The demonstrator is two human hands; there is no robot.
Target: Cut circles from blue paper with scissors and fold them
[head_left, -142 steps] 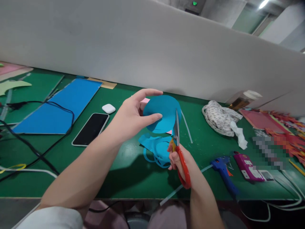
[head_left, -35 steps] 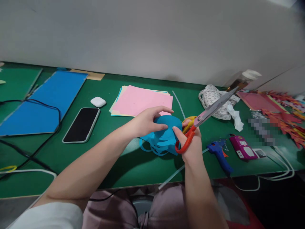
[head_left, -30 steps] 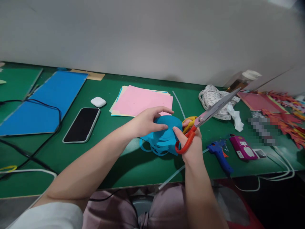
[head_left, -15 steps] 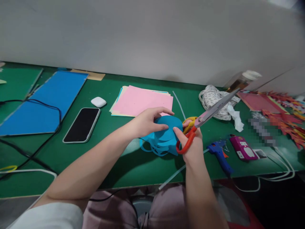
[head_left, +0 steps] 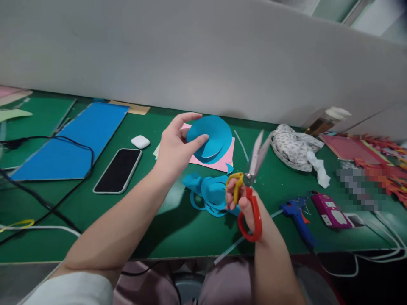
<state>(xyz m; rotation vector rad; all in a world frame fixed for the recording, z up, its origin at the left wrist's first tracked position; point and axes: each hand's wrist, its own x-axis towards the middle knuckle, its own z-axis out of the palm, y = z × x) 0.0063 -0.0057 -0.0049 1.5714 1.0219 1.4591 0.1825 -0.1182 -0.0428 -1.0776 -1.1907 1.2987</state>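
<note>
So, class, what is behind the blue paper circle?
Behind the blue paper circle, pink paper shows at its edges; whatever the circle and left hand cover can't be seen.

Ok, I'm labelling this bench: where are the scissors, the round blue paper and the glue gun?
Scissors (head_left: 248, 179): head view, on the pivot screw.
Round blue paper (head_left: 218, 132): head view, on the middle of its face.
Glue gun (head_left: 297, 213): head view, on the body near the handle.

A craft workshop — scissors (head_left: 248, 179); glue gun (head_left: 298, 218); paper offcuts (head_left: 213, 195); green bench (head_left: 152, 237).
</note>
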